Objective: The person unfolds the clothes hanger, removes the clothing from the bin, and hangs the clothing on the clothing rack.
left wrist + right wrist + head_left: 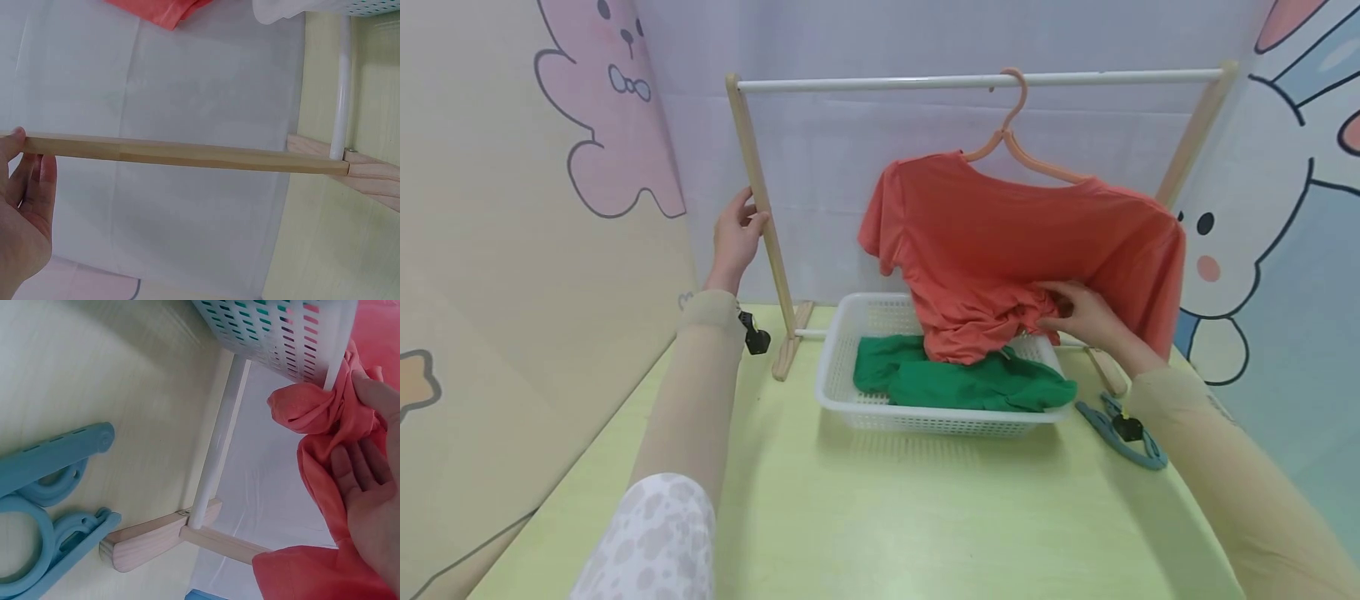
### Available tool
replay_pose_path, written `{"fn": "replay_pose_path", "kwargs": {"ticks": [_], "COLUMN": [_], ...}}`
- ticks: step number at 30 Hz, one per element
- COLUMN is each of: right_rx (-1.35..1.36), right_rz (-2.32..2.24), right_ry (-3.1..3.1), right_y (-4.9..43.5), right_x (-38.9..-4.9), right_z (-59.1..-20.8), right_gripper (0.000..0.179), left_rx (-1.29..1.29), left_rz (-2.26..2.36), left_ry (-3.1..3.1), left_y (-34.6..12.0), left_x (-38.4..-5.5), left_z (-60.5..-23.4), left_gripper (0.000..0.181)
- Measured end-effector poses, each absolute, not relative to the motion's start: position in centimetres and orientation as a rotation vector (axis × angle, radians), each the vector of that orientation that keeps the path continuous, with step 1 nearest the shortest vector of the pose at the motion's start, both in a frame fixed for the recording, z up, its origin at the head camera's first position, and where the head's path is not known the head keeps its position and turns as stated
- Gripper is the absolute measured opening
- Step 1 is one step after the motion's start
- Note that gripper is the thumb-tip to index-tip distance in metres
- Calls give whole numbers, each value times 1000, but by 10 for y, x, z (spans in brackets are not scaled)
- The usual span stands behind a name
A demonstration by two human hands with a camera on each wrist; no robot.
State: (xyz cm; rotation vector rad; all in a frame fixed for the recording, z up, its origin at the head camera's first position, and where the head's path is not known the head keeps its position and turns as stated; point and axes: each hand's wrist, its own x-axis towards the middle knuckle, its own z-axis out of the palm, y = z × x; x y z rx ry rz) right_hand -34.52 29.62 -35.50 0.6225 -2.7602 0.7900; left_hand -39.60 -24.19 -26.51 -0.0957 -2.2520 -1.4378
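Note:
A coral-red T-shirt (992,225) hangs on an orange hanger (1015,143), hooked over the white rail (880,84) of a clothes rack. Its lower part is bunched up and droops into a white basket (940,422). My right hand (1078,317) grips this gathered fabric, thumb on one side and fingers on the other in the right wrist view. At the rack's left side, my left hand (736,242) holds the wooden post (187,155) between thumb and fingers. Green cloth (955,383) lies folded inside the basket, partly under the shirt.
A folded blue hanger (56,462) lies on the table near the rack's right foot (144,540). The left foot (786,354) stands beside the basket. A low white bar (219,444) joins the feet. Printed cloth walls surround the pale green table (895,517).

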Motion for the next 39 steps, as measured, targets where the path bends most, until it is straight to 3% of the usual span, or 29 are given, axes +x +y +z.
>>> {"fn": "replay_pose_path", "kwargs": {"ticks": [4,15,29,39], "right_rx": [568,546,252,353], "right_rz": [742,764,841,664], "right_ry": [-2827,-2620,-2301,-2536], "right_y": [293,287,339,362], "right_x": [-346,-351,-344,-336], "right_z": [-356,-370,-334,-347], "right_gripper": [55,21,21,26], "left_rx": [-101,-90,-109,-120], "left_rz": [-1441,-1440,-1412,-1401], "left_ry": [-2251,-2267,-2248,-2237], "left_y": [-241,-242,-240,-241], "left_x": [-397,-393,-396,-396], "left_z": [-265,-265,-259,-260], "left_gripper": [52,52,52,51]}}
